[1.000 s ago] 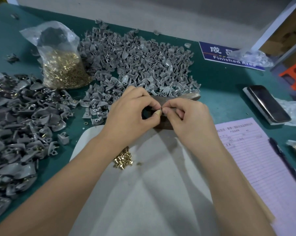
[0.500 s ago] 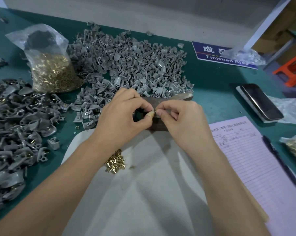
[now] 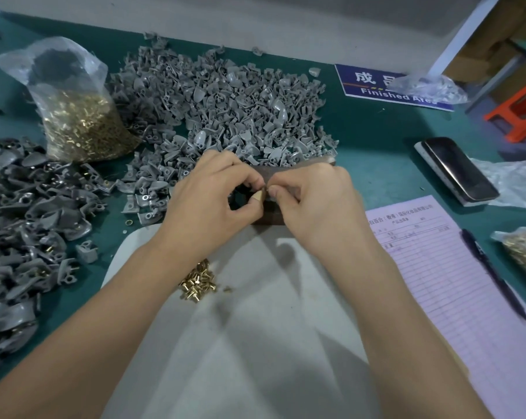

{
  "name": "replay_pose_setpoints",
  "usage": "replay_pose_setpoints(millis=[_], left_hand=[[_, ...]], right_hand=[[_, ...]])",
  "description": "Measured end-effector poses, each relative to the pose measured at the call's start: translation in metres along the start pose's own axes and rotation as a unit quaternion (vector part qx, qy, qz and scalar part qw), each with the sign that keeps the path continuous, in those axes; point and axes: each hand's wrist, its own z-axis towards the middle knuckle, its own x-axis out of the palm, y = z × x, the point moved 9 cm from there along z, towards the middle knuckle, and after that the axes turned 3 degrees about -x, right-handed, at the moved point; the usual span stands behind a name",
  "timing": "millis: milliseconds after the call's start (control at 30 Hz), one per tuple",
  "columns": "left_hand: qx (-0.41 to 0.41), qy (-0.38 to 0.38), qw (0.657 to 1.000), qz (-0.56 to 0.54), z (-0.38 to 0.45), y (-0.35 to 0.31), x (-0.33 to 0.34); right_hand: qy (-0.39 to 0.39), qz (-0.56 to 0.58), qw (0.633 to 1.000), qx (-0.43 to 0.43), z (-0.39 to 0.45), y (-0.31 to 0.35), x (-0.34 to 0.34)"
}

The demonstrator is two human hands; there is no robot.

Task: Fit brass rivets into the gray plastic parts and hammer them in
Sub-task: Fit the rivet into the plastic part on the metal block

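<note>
Hands: left hand (image 3: 213, 201) and right hand (image 3: 313, 201) meet fingertip to fingertip above a dark block (image 3: 267, 176) on the table (image 3: 376, 140).
Left fingers: curled, pinching a gray plastic part, mostly hidden.
Right fingers: pinching a small item at the contact point, judged a brass rivet; too small to confirm.
Key relation: rivet lies directly right of the part; right hand feeds it leftward.
Supply: loose rivets (image 3: 198, 282) near the left wrist; unfitted gray parts (image 3: 225, 110) beyond both hands.
</note>
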Motion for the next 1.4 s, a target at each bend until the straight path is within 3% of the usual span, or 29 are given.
replay_pose_setpoints(millis=[400,500,567,600,667,733,800,867,1133,1267,1400], left_hand=[[0.012,0.002,1.000,0.009,-0.001,-0.001,0.000],[0.008,0.006,1.000,0.002,0.000,0.000,0.000],[0.006,0.004,1.000,-0.005,-0.001,0.002,0.000],[0.005,0.003,1.000,-0.008,-0.001,0.003,0.000],[0.005,0.001,1.000,-0.010,-0.002,0.003,0.001],[0.002,-0.002,1.000,-0.008,-0.002,0.002,0.000],[-0.006,-0.008,1.000,-0.013,-0.002,0.002,0.000],[-0.012,-0.016,1.000,-0.021,-0.002,0.002,-0.001],[-0.005,-0.012,0.999,-0.040,0.000,0.004,-0.001],[0.001,-0.006,0.999,-0.040,-0.001,0.004,0.001],[-0.005,-0.005,0.999,-0.042,0.000,0.008,0.001]], right_hand=[[-0.018,0.076,0.997,0.012,-0.004,-0.009,0.002],[-0.117,0.145,0.982,0.034,-0.014,-0.018,-0.022],[-0.172,0.069,0.980,0.075,-0.020,-0.033,-0.040],[-0.156,-0.006,0.982,0.106,-0.022,-0.042,-0.043],[-0.052,-0.091,0.979,0.174,-0.025,-0.065,-0.032],[0.031,-0.038,0.976,0.212,-0.028,-0.081,-0.020],[0.056,-0.014,0.979,0.195,-0.028,-0.081,-0.020],[0.047,-0.066,0.984,0.158,-0.025,-0.077,-0.028],[-0.110,-0.050,0.992,0.017,-0.035,-0.038,-0.057],[-0.073,-0.061,0.995,0.002,-0.039,-0.029,-0.038],[-0.096,-0.080,0.992,0.000,-0.039,-0.027,-0.041]])
